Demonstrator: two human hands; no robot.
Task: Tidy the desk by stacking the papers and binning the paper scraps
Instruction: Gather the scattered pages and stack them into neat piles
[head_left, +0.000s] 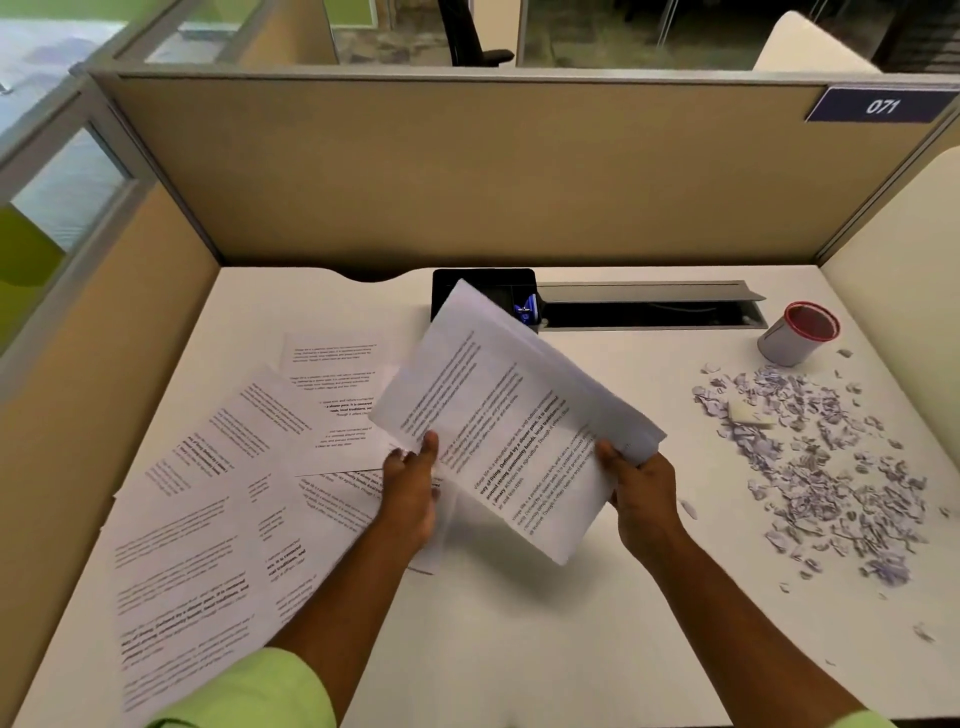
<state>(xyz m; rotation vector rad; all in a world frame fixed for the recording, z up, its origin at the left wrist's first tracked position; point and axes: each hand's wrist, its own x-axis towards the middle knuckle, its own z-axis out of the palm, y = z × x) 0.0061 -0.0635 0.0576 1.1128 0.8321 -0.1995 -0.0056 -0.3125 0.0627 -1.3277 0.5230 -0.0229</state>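
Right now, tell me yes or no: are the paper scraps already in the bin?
No. The paper scraps lie scattered on the desk in front of the small red-rimmed bin.

Loose papers (218, 499) on the desk (519, 649) at left, scraps (821, 467) at right, bin (797, 332) behind them.

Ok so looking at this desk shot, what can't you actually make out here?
Head view only:
- Held sheaf of papers: how many sheets, motion-blurred.
- Left hand and right hand: fingers hidden behind the sheets.
- Black tray: contents mostly covered by the sheaf.
- Loose sheets: text too blurred to read; lower edge cut off by sleeve.
- Red-rimmed can: inside too dark.
- Paper scraps: pale object among them unclear.
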